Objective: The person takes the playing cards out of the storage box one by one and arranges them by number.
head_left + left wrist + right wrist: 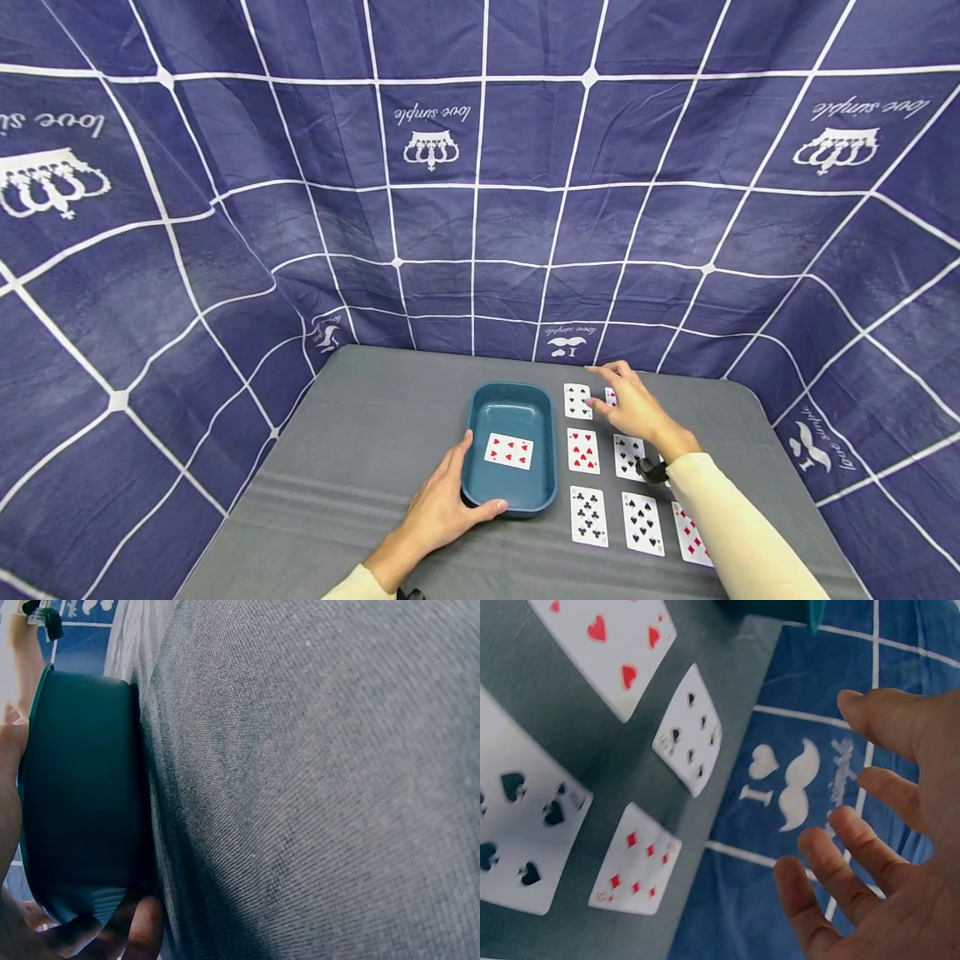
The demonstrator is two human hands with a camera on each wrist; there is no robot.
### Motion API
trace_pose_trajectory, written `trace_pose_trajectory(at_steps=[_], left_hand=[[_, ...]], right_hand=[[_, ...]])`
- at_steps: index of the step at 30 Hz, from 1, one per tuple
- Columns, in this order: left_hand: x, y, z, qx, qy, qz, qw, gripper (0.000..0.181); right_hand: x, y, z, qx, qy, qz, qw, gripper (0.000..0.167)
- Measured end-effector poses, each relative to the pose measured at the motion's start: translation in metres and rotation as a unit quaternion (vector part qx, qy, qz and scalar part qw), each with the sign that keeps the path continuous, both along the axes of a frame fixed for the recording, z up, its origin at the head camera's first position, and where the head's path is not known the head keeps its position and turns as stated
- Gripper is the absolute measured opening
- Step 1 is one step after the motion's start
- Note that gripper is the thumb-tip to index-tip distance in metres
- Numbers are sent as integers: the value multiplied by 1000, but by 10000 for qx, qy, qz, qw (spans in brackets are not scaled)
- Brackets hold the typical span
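Observation:
My left hand (444,498) grips the teal tray (462,482) at its near-left corner. Its thumb lies over the near rim and the fingers run along the left side; the left wrist view shows fingertips against the tray's outer wall (86,787). Inside the tray lies a face-up hearts playing card (509,451). Over the far cards hovers my right hand (633,410), fingers spread and holding nothing. Below it in the head view are a spades card (576,400) and a partly covered diamonds card (611,395); the right wrist view shows this diamonds card (636,859) fully.
Right of the tray, more face-up cards lie in rows: hearts (582,452), clubs (588,517), spades (642,523) and diamonds (690,533). My right forearm hides part of the right side. Blue checked cloth (510,225) hangs around the grey table (345,442).

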State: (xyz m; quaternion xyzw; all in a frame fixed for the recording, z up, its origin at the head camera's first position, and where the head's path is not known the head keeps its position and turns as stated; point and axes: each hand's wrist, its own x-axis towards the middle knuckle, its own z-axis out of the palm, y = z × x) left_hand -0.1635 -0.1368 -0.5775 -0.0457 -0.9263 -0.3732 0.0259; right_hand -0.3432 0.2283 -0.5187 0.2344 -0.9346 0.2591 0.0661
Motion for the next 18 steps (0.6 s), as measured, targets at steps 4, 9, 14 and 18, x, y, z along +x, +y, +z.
trace_pose_trajectory(at_steps=[4,9,14,18], left_hand=[[1,0,0,-7,0,-9,10000,132],[1,0,0,4,-35,-15,10000,132],[0,0,1,-1,-5,-28,10000,132],[0,0,1,-4,7,-36,10000,131]], right_hand=[[5,-10,6,63,32,176,9998,66],[10,-20,13,77,107,353,9993,66],[15,-28,18,121,144,475,9987,66],[20,-35,22,154,30,600,9981,69]])
